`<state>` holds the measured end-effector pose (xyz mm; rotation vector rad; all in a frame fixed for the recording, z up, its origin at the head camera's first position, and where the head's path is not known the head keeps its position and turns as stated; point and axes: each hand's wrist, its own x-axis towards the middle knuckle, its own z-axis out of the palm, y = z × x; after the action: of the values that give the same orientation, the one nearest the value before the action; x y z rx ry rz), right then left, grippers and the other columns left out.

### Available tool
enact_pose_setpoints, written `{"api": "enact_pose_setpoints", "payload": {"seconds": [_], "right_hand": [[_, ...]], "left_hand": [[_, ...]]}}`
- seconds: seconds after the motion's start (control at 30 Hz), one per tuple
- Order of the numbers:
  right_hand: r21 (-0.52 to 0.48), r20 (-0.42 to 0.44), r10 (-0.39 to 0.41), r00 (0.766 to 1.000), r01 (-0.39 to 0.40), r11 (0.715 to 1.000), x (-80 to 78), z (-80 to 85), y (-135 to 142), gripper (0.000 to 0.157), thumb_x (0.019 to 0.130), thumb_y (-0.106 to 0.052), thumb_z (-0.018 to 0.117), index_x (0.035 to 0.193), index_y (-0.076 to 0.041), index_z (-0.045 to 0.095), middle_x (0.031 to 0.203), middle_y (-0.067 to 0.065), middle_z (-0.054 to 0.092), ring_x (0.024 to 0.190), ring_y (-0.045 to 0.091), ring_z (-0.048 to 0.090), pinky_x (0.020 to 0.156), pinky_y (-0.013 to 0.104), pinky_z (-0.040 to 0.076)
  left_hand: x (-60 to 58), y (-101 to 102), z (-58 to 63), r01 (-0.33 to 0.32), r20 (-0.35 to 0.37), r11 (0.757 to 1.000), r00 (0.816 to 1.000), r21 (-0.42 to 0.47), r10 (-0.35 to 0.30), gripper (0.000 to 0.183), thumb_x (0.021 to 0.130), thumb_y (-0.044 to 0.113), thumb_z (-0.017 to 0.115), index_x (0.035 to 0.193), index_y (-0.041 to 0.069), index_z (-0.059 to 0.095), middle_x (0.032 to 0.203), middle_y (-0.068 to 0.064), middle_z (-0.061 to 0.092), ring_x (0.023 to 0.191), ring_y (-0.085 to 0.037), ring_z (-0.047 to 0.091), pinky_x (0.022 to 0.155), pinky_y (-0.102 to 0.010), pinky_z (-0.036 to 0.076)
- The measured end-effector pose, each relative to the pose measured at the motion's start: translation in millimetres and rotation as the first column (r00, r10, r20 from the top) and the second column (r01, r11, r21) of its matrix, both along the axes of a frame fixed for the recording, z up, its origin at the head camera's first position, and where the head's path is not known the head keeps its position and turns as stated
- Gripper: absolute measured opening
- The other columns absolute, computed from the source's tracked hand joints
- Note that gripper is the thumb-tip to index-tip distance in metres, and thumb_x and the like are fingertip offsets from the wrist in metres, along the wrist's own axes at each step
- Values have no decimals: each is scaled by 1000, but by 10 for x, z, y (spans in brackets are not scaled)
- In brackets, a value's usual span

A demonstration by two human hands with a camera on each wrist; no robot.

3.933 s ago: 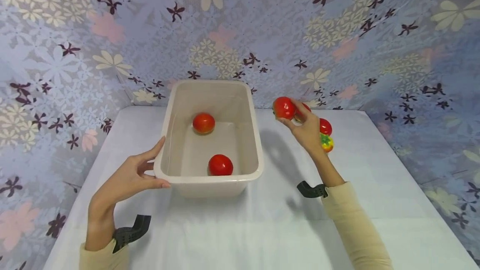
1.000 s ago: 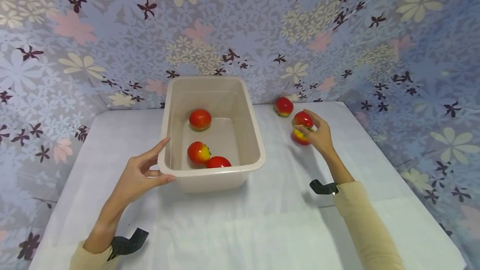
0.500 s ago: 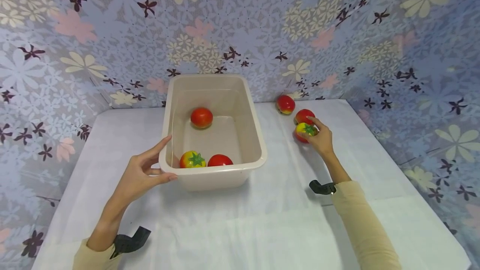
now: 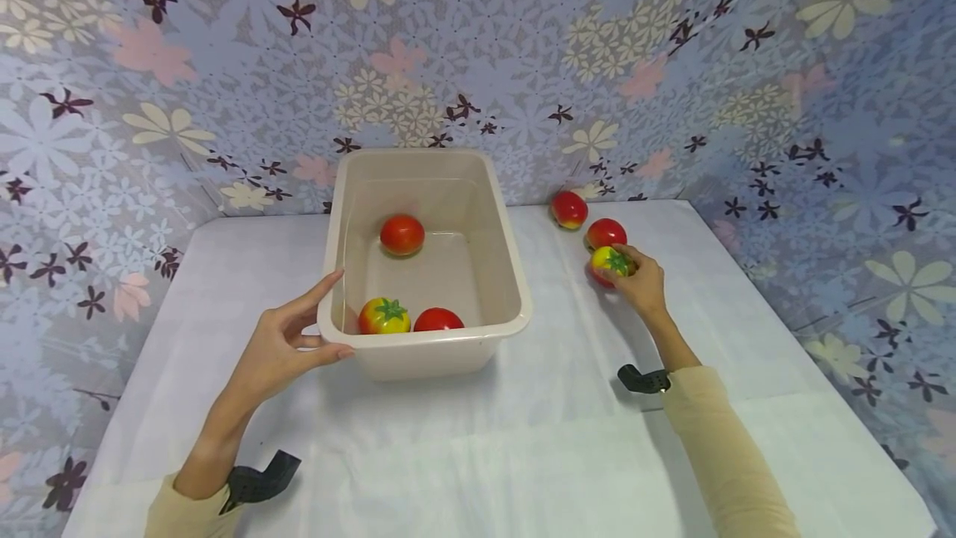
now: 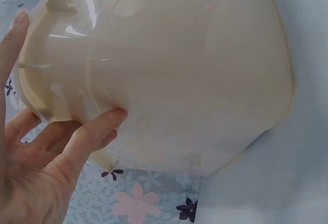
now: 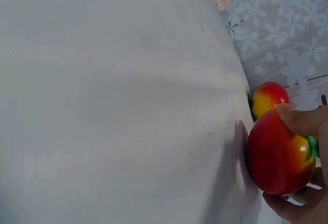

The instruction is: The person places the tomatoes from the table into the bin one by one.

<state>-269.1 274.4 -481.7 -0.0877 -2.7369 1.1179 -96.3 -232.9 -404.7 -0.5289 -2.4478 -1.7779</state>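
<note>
My right hand (image 4: 644, 283) pinches a red and yellow toy tomato (image 4: 609, 261) with a green star-shaped top, between thumb and fingers. In the right wrist view this tomato (image 6: 279, 155) is close over the white cloth, the thumb on one side and fingertips below. Another red tomato (image 4: 606, 232) lies right behind it, and one more red tomato (image 4: 569, 210) sits near the wall. My left hand (image 4: 272, 347) grips the left front corner of a beige plastic tub (image 4: 429, 343). Inside the tub are a red tomato (image 4: 402, 236), a yellow-red tomato (image 4: 384, 317) and another red tomato (image 4: 438, 320).
White cloth (image 4: 478, 455) covers the table. A flower-patterned wall covering (image 4: 478, 48) rises behind and at both sides. The tub stands left of centre, its far end near the back wall. Each wrist wears a black camera mount (image 4: 263, 478).
Earlier my right hand carried a tomato beside the tub; a third tomato has since come into the tub. The hand then reached the front tomato at right and closed on it. The left hand stays at the tub.
</note>
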Motion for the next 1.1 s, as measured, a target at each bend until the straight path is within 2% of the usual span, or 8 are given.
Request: {"api": "enact_pose_setpoints", "payload": {"seconds": [0.2,0.53,0.8,0.9,1.1], "right_hand": [[-14,7,-22,1000,22,1000,-4,-5,7,54,87,-14,71,136,1,54,140,26,51,130,42,47,112,54,37],[-20,19,-50,999,50,999,4,-23,56,60,87,-25,74,138,-2,54,141,23,52,131,40,48,112,53,37],[-30,24,-8,1000,9,999,35,26,37,57,89,-25,71,137,0,53,139,24,53,125,41,49,109,54,40],[-29,17,20,1000,-19,999,44,67,10,57,90,-27,71,137,0,54,139,24,53,125,41,50,109,55,40],[-37,-43,74,996,-76,996,46,157,-15,55,90,-25,71,136,-1,54,139,24,53,126,41,51,109,55,40]], "left_hand": [[10,-5,7,-18,10,1000,1000,-22,18,86,78,-1,79,151,12,36,154,-22,34,121,-49,52,74,-25,59],[-5,-1,9,7,7,1000,1000,4,-7,86,77,-3,78,151,10,36,155,-24,32,122,-51,51,73,-25,59],[8,-4,24,4,4,1000,1000,-5,-4,87,77,-1,79,151,12,37,154,-22,34,121,-47,53,73,-26,59],[14,-7,29,6,7,1000,1000,0,-6,87,77,-2,79,151,13,36,154,-22,33,121,-50,51,73,-25,59],[10,1,12,4,13,1000,1000,4,-4,86,78,-2,79,151,13,36,155,-22,33,122,-49,51,74,-25,59]]}}
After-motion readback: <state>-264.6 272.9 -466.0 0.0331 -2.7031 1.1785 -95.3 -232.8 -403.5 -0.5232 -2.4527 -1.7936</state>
